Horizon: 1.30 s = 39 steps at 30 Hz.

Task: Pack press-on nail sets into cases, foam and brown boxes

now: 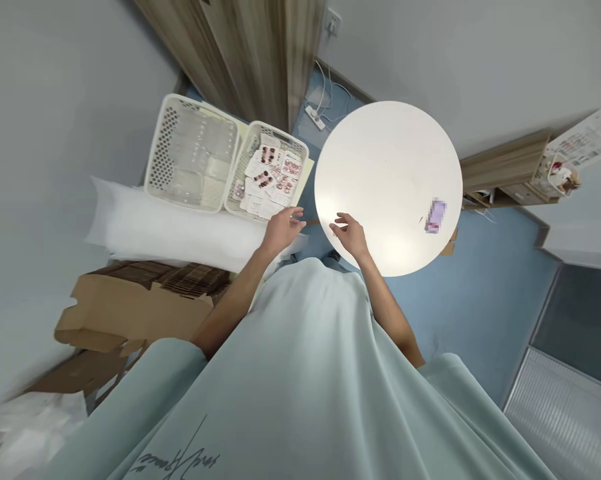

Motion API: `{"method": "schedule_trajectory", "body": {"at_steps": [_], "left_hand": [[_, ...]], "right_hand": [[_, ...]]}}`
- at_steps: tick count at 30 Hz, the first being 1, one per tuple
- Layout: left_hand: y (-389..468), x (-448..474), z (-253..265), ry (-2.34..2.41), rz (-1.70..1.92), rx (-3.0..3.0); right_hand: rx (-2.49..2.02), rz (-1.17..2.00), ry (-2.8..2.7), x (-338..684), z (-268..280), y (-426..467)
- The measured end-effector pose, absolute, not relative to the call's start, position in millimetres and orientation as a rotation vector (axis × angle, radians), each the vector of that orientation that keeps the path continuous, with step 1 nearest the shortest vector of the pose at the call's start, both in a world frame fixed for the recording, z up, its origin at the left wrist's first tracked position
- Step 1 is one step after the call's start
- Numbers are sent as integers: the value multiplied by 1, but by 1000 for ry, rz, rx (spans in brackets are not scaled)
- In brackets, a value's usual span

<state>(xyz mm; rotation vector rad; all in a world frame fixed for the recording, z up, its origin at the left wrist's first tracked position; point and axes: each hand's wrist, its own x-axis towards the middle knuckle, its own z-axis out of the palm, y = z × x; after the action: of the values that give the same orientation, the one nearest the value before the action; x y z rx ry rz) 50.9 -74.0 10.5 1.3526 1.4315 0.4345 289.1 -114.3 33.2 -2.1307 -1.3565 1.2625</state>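
Observation:
My left hand hovers between the baskets and the table, its fingers curved and apart, holding nothing. Just beyond it stands a white plastic basket filled with small white cards that carry dark red and pink pieces, perhaps press-on nails. My right hand is over the near left edge of a round white table, fingers apart with nothing in them. On the table's right side lies a blurred-out purple object.
A second white basket with clear plastic containers adjoins on the left. Below are a white wrapped roll and an open cardboard box. A power strip with cables lies on the blue floor. A wooden shelf stands right.

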Motion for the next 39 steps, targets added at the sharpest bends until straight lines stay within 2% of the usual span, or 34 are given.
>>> {"method": "schedule_trajectory", "body": {"at_steps": [7, 15, 26, 39], "left_hand": [[-38, -66, 4, 1646, 619, 1358], [21, -156, -46, 2067, 460, 1305], [69, -151, -81, 2196, 335, 1176], [63, -138, -70, 2156, 204, 1223]], "right_hand": [[-2015, 1265, -1656, 211, 66, -62], [-1917, 1272, -1833, 148, 85, -34], [-1946, 1311, -1758, 145, 86, -47], [-1927, 1289, -1765, 158, 88, -57]]}}
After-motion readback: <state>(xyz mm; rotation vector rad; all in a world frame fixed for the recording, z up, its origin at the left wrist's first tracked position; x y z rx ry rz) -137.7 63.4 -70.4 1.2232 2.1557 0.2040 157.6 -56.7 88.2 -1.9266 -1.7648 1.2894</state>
